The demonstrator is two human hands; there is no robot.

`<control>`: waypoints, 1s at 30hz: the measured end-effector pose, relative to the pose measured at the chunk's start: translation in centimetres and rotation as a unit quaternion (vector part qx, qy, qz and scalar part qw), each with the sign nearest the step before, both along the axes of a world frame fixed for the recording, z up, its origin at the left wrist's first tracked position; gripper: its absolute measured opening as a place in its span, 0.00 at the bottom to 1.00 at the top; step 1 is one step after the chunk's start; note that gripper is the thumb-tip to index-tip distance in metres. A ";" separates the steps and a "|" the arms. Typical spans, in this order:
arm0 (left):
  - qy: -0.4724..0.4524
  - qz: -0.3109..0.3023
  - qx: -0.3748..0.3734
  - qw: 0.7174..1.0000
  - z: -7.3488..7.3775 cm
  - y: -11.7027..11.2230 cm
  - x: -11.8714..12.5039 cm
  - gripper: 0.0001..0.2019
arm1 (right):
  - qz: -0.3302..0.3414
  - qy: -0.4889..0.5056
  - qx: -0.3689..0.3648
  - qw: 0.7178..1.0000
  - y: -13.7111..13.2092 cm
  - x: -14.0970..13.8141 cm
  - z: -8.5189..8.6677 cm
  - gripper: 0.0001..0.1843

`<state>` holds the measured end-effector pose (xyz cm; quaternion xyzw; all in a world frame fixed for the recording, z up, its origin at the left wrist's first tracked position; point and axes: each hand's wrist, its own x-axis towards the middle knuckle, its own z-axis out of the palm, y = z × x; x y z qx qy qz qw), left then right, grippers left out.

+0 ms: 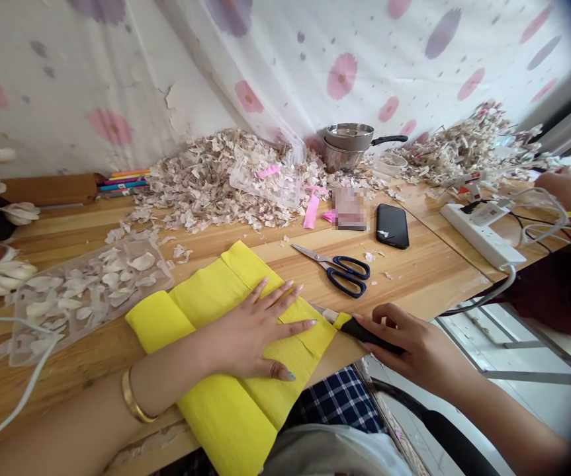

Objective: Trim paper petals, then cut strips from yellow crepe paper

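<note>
Yellow crepe paper (pixel 245 410), folded in layers, lies across the table's front edge and partly hangs over it. My left hand (pixel 250 330) is spread flat on top, pressing on the paper with its fingers apart. In my right hand (pixel 404 344) is a utility knife (pixel 372 336) with a black and yellow handle. Its blade sits at the right edge of the paper, with the tip hidden at or under a fold. Just beyond the paper lie scissors (pixel 339 268) with dark blue handles, their blades nearly closed.
Heaped pale dried petals (pixel 200 182) line the back of the table. A clear plastic tray (pixel 91 291) holds loose petals at left. A phone (pixel 392 226), a saucepan (pixel 349 140) and a white power strip (pixel 483 235) stand right of centre. Another person's hand (pixel 563 188) shows at far right.
</note>
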<state>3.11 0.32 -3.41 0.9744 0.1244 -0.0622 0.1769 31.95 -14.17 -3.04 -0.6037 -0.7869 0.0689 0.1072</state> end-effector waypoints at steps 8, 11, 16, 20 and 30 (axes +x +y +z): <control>0.008 0.003 0.002 1.000 0.0 0.0 0.1 0.39 | 0.002 0.009 -0.006 1.000 0.3 1.5 -0.2 0.20; -0.004 0.000 0.006 1.000 -0.2 0.0 0.2 0.39 | -0.018 0.016 0.003 1.000 -0.2 2.4 -0.5 0.20; 0.015 0.005 0.048 0.999 0.4 0.6 0.2 0.33 | -0.037 0.092 0.027 0.995 -1.3 2.8 -1.2 0.21; 0.001 0.008 0.107 0.994 1.0 2.0 -0.5 0.28 | -0.076 0.148 0.042 0.985 -1.5 2.7 -1.6 0.21; -0.133 -0.060 0.264 0.953 0.1 3.1 -0.2 0.14 | -0.163 0.259 0.071 0.949 -1.5 2.3 -1.7 0.19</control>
